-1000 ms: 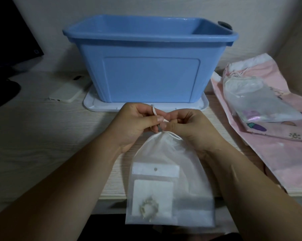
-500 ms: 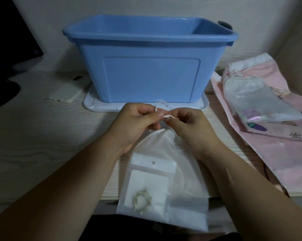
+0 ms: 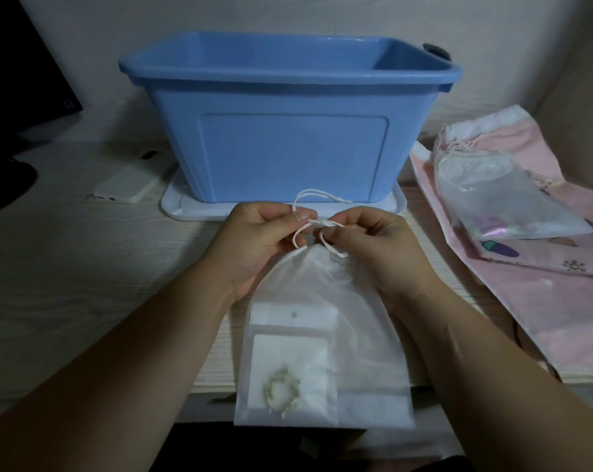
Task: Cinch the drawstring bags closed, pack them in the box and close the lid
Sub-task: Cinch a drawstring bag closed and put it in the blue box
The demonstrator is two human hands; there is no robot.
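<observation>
One sheer white bag (image 3: 325,335) lies at the desk (image 3: 66,267) edge, mouth gathered, the fingers of left hand (image 3: 254,243) and right hand (image 3: 377,250) pinching its drawstring (image 3: 317,194); judging so, the other bags (image 3: 499,202), packing the blue box (image 3: 288,148) and fitting the lid (image 3: 199,208) beneath it remain.

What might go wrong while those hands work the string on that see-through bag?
The white mesh bag hangs past the edge of the table, so it could slide off if either grip loosens. The thin cord is only pinched by the left hand and right hand; it may slip or tangle. The lid sits under the blue box, awkward to free later.
</observation>
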